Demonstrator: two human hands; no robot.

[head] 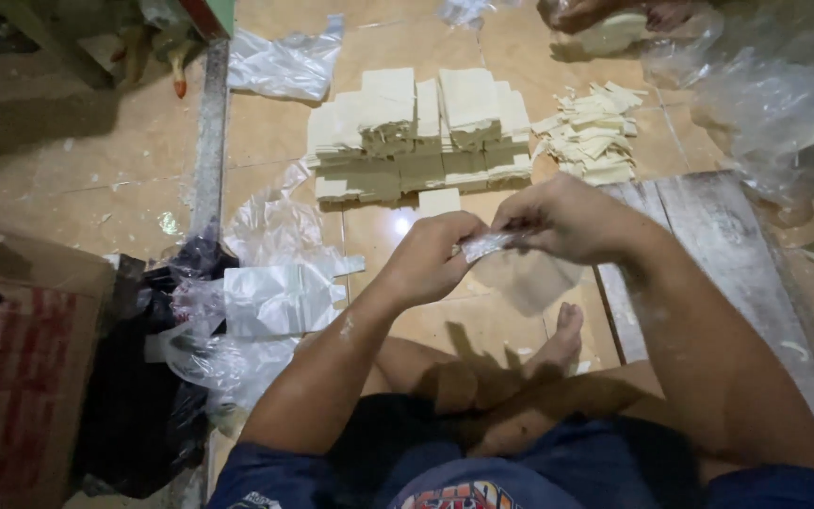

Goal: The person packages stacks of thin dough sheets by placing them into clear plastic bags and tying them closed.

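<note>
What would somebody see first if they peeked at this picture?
Probably the two hands in the middle: the left hand and right hand both pinch a thin clear plastic bag. Just beyond them on the tiled floor sit neat stacks of pale flat sheets, with a messier little heap to their right.

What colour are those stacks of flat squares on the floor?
The stacks of squares are pale cream, almost off-white. The head view shows them, just beyond both hands.

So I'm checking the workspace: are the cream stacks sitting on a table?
No, the cream stacks sit directly on the tiled floor, beyond both hands.
</note>
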